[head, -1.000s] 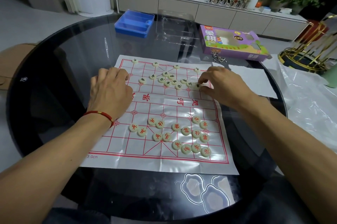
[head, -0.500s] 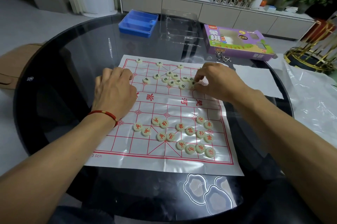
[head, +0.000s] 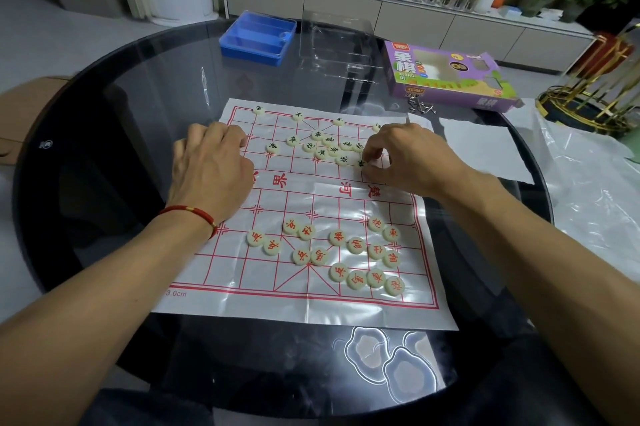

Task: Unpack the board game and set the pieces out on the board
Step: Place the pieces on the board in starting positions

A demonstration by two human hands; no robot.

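Note:
A white plastic board sheet (head: 346, 308) with a red grid lies on the round black glass table. Several cream discs with black characters (head: 322, 145) cluster on its far half, a few set along the far line. Several discs with red characters (head: 356, 245) lie loosely on the near half. My left hand (head: 211, 169) rests flat on the sheet's left edge, fingers pressing it down. My right hand (head: 408, 159) pinches one black-character disc (head: 360, 163) between thumb and fingertips at the right side of the far half.
A blue tray (head: 258, 36), a clear plastic insert (head: 337, 41) and the purple game box (head: 446, 74) stand at the far side. A white paper sheet (head: 485, 148) and crinkled plastic wrap (head: 595, 190) lie on the right. A gold rack (head: 595, 93) stands far right.
My right hand has slid left and slightly nearer along the far half and now pinches a black-character disc. My left hand stays on the sheet's left edge.

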